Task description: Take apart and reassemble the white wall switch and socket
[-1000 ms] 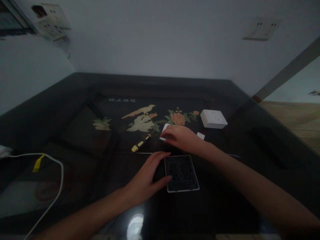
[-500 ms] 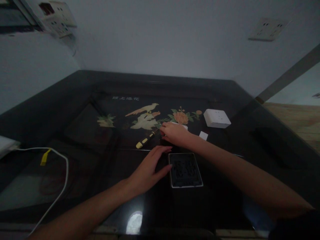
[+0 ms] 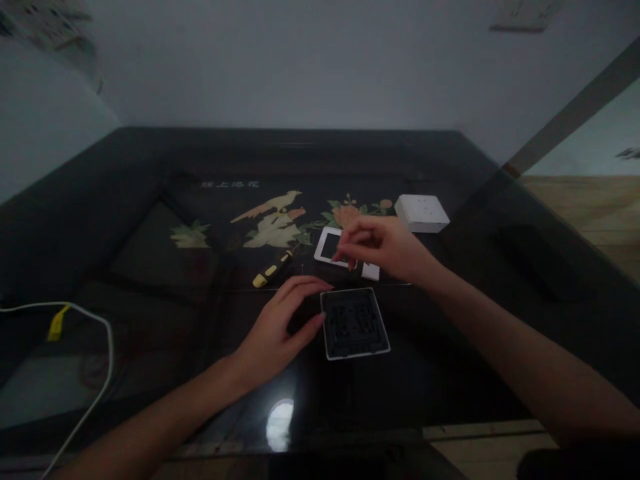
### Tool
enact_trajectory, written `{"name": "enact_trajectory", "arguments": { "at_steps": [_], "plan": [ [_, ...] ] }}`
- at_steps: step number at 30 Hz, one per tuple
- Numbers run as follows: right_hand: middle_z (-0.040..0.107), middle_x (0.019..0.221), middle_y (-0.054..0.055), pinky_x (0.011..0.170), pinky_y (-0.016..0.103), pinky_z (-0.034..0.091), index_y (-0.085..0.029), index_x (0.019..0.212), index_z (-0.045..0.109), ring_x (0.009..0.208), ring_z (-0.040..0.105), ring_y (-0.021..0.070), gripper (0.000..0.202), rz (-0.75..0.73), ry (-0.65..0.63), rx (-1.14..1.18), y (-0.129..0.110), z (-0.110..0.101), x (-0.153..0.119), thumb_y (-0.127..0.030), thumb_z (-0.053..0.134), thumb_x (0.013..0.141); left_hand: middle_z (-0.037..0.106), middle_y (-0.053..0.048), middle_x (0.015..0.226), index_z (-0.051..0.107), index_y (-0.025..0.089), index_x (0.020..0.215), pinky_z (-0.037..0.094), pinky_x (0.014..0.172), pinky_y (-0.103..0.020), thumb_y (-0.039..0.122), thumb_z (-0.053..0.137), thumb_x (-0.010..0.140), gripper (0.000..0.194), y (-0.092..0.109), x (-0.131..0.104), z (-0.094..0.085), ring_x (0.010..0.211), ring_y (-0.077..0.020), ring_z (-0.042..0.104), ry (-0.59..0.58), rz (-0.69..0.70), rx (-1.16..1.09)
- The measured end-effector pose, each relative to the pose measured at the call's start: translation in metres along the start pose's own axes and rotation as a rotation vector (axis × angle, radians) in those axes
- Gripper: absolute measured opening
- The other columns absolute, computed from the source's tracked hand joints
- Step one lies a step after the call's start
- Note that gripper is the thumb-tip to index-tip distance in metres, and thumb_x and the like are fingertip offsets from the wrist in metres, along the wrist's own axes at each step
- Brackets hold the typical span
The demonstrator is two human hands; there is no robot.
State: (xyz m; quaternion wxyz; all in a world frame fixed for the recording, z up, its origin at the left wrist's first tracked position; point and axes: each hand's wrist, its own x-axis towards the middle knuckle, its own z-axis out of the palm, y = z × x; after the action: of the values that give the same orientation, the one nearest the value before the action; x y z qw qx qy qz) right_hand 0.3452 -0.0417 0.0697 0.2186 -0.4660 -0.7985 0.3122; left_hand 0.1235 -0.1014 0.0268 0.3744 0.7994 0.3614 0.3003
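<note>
A square socket panel (image 3: 354,325) lies back side up on the dark table, showing a black underside inside a thin white rim. My left hand (image 3: 287,327) is beside it with thumb and fingers apart, their tips touching or close to its left edge and upper left corner. My right hand (image 3: 377,247) is pinched above a white frame (image 3: 323,245) with a dark opening; whatever sits between the fingertips is too small to make out. Left of the frame lies a screwdriver (image 3: 273,269) with a yellow and black handle. A small white piece (image 3: 371,271) lies under the right hand.
A white socket box (image 3: 423,213) stands at the right rear. A white cable (image 3: 109,347) with a yellow tag (image 3: 59,323) runs along the left. The glossy table (image 3: 200,393) bears a bird and flower picture and meets the wall (image 3: 280,67) behind.
My right hand has lifted from near the screwdriver tip and moved right, uncovering more of the white frame. My left hand stays by the panel. The whole view has shifted slightly.
</note>
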Motion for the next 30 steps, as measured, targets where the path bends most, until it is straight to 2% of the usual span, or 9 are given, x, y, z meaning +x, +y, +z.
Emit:
{"name": "enact_trajectory", "arguments": {
  "at_steps": [2,3,6,10,14,16,18,21,30],
  "plan": [
    [0.076,0.078,0.004,0.059,0.025,0.052,-0.017,0.087,0.059,0.062,0.069,0.0121,0.014,0.091,0.106,0.389,0.004,-0.004,-0.027,-0.030,0.064,0.087,0.058,-0.007,0.123,0.056,0.025,0.119,0.046,0.105,-0.045,0.023,0.052,0.094,0.025,0.007,0.005,0.005,0.118,-0.0226,0.055,-0.025,-0.027,-0.072],
    [0.077,0.076,0.003,0.055,0.024,0.051,-0.017,0.086,0.061,0.060,0.069,0.0126,0.016,0.144,0.156,0.502,0.005,-0.003,-0.040,-0.031,0.069,0.083,0.058,-0.006,0.123,0.056,0.025,0.118,0.046,0.105,-0.045,0.022,0.052,0.093,0.025,0.010,0.008,0.008,0.118,-0.0223,0.055,-0.028,-0.041,-0.108],
    [0.078,0.075,0.004,0.050,0.022,0.050,-0.018,0.090,0.070,0.062,0.072,0.0150,0.019,0.276,0.224,0.630,0.008,0.003,-0.071,-0.032,0.075,0.078,0.057,-0.006,0.122,0.055,0.025,0.119,0.044,0.106,-0.045,0.021,0.051,0.094,0.026,0.009,0.013,0.019,0.120,-0.0222,0.053,0.015,-0.068,-0.162],
    [0.078,0.079,0.003,0.058,0.025,0.056,-0.021,0.083,0.076,0.070,0.074,0.0170,0.010,0.285,0.323,0.564,0.009,0.017,-0.091,-0.029,0.076,0.078,0.049,-0.008,0.131,0.046,0.027,0.129,0.041,0.109,-0.049,0.022,0.054,0.093,0.037,-0.004,0.006,0.029,0.126,-0.0247,0.047,-0.001,-0.018,-0.052],
    [0.078,0.087,0.001,0.076,0.030,0.059,-0.024,0.083,0.076,0.082,0.073,0.0168,0.008,0.128,0.392,0.443,0.012,0.028,-0.097,-0.018,0.075,0.078,0.037,-0.012,0.144,0.026,0.031,0.145,0.039,0.110,-0.056,0.037,0.073,0.079,0.081,-0.009,-0.007,0.032,0.133,-0.0337,0.039,-0.108,-0.028,0.030],
    [0.075,0.087,0.001,0.075,0.030,0.059,-0.024,0.082,0.075,0.082,0.071,0.0161,0.010,0.052,0.401,0.339,0.014,0.033,-0.098,-0.015,0.074,0.078,0.032,-0.012,0.147,0.018,0.033,0.148,0.038,0.111,-0.059,0.042,0.080,0.071,0.100,-0.009,-0.011,0.033,0.135,-0.0374,0.036,-0.140,-0.055,0.063],
    [0.072,0.085,0.002,0.071,0.028,0.058,-0.023,0.082,0.075,0.080,0.070,0.0150,0.009,-0.010,0.409,0.235,0.016,0.035,-0.099,-0.014,0.073,0.079,0.029,-0.012,0.149,0.013,0.035,0.149,0.038,0.111,-0.060,0.043,0.083,0.067,0.108,-0.009,-0.013,0.034,0.136,-0.0384,0.034,-0.170,-0.078,0.096],
    [0.070,0.086,0.003,0.069,0.026,0.057,-0.021,0.083,0.074,0.080,0.068,0.0144,0.009,-0.068,0.410,0.138,0.018,0.037,-0.101,-0.013,0.071,0.081,0.029,-0.011,0.150,0.010,0.036,0.150,0.038,0.112,-0.058,0.040,0.083,0.068,0.110,-0.009,-0.012,0.035,0.137,-0.0371,0.034,-0.202,-0.097,0.126],
    [0.067,0.089,0.004,0.068,0.027,0.057,-0.020,0.087,0.071,0.083,0.066,0.0145,0.009,-0.167,0.379,0.025,0.023,0.041,-0.103,-0.012,0.066,0.086,0.033,-0.010,0.148,0.016,0.031,0.149,0.039,0.113,-0.052,0.032,0.076,0.074,0.097,-0.007,-0.010,0.034,0.135,-0.0322,0.037,-0.200,-0.092,0.154]
  ]
}}
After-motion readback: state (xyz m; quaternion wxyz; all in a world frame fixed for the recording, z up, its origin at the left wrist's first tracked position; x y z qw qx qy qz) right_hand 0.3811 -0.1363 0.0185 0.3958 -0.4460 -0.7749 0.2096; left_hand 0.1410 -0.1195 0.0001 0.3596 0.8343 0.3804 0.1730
